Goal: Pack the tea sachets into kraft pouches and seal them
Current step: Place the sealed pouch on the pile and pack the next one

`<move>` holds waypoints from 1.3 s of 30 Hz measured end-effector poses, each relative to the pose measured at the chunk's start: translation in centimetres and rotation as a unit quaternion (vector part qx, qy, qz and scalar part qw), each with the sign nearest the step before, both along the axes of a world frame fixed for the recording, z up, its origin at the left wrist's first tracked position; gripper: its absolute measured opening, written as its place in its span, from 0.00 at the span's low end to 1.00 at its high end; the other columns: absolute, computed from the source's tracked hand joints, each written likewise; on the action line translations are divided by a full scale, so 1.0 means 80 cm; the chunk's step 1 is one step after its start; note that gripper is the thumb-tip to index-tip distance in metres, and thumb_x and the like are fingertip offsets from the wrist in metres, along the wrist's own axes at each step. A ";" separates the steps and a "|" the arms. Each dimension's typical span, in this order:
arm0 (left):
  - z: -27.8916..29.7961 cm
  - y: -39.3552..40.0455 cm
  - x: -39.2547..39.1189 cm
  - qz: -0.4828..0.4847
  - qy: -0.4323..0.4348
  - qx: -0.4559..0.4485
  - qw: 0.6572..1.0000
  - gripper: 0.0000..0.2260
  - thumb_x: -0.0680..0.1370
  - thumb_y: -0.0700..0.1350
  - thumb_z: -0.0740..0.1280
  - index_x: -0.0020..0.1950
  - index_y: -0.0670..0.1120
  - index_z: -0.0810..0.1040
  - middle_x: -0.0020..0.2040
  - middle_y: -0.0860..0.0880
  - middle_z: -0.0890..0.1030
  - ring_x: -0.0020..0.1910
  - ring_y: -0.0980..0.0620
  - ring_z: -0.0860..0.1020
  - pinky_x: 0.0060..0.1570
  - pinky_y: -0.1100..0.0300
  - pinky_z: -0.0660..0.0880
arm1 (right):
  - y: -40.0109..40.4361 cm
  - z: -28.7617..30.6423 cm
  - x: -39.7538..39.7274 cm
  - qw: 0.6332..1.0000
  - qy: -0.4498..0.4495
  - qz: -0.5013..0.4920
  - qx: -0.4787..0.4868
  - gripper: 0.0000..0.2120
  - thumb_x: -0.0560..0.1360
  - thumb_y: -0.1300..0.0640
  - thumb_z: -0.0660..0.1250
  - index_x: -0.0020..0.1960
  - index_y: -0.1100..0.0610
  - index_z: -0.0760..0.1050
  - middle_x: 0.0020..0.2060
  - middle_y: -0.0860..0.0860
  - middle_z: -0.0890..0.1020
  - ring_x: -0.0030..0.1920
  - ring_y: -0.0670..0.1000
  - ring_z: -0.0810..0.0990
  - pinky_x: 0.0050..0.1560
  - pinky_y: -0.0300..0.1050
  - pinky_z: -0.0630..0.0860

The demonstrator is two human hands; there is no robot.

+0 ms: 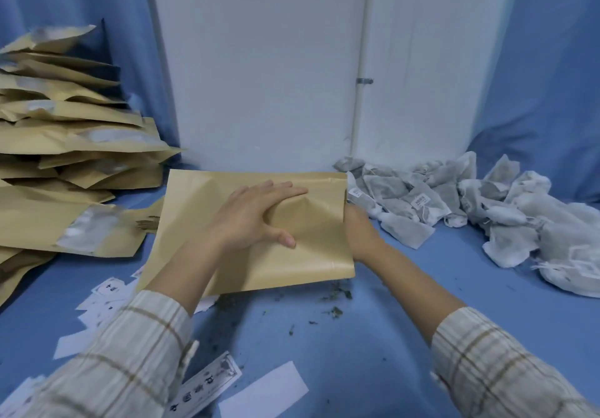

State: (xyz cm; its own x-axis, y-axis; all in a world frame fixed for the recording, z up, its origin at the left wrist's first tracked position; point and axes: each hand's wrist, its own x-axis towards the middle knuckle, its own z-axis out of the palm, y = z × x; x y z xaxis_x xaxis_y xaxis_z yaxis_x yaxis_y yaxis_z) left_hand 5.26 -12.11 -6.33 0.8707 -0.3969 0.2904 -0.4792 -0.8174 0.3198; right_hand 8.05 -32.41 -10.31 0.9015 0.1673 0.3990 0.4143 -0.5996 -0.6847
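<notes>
A blue worktop [373, 336] fills the lower part of the view, with a white wall panel [259, 76] standing behind it at 12 o'clock and a thin white pipe [361, 93] running upright down that panel. Blue curtains [552, 60] hang at 10 and 2 o'clock. White paper slips [263, 393], some printed, lie scattered on the worktop from 6 to 8 o'clock, and dark loose crumbs [336, 312] are strewn near the centre at about 5 o'clock.
</notes>
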 end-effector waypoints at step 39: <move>-0.036 0.005 0.109 -0.004 0.066 -0.176 0.982 0.38 0.59 0.51 0.80 0.61 0.76 0.68 0.68 0.71 0.65 0.71 0.67 0.59 0.68 0.63 0.58 | -0.005 -0.005 0.111 0.970 0.146 0.143 0.132 0.14 0.77 0.66 0.58 0.37 0.51 0.72 0.28 0.39 0.75 0.30 0.35 0.70 0.37 0.28 0.69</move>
